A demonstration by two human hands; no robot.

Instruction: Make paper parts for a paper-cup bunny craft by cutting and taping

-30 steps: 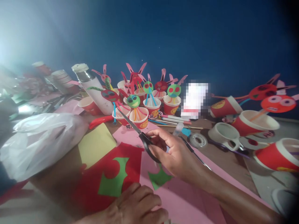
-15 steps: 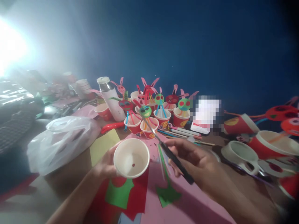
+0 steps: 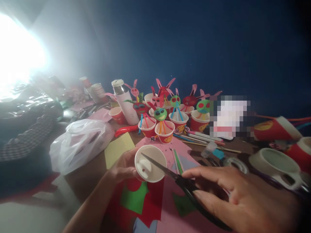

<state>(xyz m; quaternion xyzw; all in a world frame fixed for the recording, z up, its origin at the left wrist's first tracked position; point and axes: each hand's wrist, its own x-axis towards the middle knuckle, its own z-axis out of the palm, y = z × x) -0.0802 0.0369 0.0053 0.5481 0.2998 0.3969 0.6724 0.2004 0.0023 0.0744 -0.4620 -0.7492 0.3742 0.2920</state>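
My left hand (image 3: 123,168) is closed around the side of a paper cup (image 3: 155,155), tilted so that its pale inside faces me. A small dark hole or spot shows at the cup's bottom. My right hand (image 3: 218,191) grips a pair of black-handled scissors (image 3: 178,178). Their blades look closed together and point left, with the tip in front of or inside the cup's mouth; I cannot tell which. Below the cup lie cut pieces of green paper (image 3: 133,197) and red paper (image 3: 154,207) on a pink sheet (image 3: 175,207).
Behind stand several red cups (image 3: 165,134) with paper bunny figures, beside a white flask (image 3: 127,108). At left are a plastic bag (image 3: 80,145), a yellow sheet (image 3: 119,149) and a person's checkered sleeve (image 3: 29,136). At right are markers (image 3: 204,137), a mug (image 3: 274,165) and a tape roll (image 3: 235,165).
The scissors have swung from upright beside the cup to across its mouth. My right hand has come lower and nearer. The whole view has shifted, moving the background rightward.
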